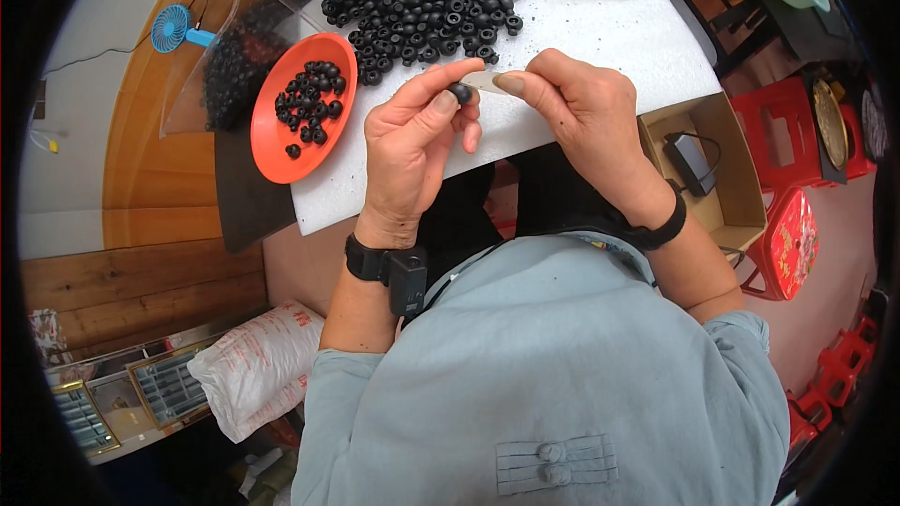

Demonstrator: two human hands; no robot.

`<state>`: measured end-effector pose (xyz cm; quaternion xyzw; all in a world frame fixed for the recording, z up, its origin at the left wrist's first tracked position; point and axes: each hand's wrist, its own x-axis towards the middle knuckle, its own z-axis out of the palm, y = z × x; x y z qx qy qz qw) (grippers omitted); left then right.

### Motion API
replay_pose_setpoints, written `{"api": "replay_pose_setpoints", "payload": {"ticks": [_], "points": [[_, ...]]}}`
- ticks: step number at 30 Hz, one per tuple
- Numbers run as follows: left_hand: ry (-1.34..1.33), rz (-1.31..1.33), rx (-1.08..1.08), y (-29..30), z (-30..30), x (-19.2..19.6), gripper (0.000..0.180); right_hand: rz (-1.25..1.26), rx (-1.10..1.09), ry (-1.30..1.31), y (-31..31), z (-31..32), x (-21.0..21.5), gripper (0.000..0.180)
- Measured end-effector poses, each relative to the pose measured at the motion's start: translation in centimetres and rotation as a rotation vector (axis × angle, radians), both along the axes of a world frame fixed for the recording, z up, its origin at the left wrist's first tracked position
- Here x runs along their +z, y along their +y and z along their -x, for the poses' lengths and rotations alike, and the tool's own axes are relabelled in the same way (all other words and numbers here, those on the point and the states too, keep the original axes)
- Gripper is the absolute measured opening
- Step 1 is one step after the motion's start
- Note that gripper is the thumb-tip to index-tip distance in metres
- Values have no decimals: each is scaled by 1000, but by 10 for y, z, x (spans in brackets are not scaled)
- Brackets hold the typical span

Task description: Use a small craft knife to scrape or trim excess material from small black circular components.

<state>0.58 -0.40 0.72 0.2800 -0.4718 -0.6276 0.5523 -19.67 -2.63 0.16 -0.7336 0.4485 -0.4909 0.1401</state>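
Between the thumb and fingers of my left hand (408, 145) is a small round black part (460, 92). My right hand (595, 117) pinches a thin, flat, pale blade (482, 82), and its tip meets or nearly meets the black part. Just beyond both hands, a large heap of similar black parts (417, 0), some showing a hole in the middle, covers the far side of a white foam board (609, 37). To the left of my left hand, an orange-red plastic dish (270, 154) holds several more of these parts.
A clear plastic bag of black parts (239, 70) lies beyond the dish, near a small blue fan (172, 30). At right are a cardboard box (745, 211) with a black adapter (691, 164) in it, and red stools (787, 243). A stuffed white sack (258, 365) sits lower left.
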Motion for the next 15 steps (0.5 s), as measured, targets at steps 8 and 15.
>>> {"api": "replay_pose_setpoints", "payload": {"ticks": [8, 15], "points": [[51, -45, -22, 0, -1, -4, 35, 6, 24, 20, 0, 2, -1, 40], [60, -46, -14, 1, 4, -4, 33, 13, 28, 33, 0, 3, -2, 40]]}}
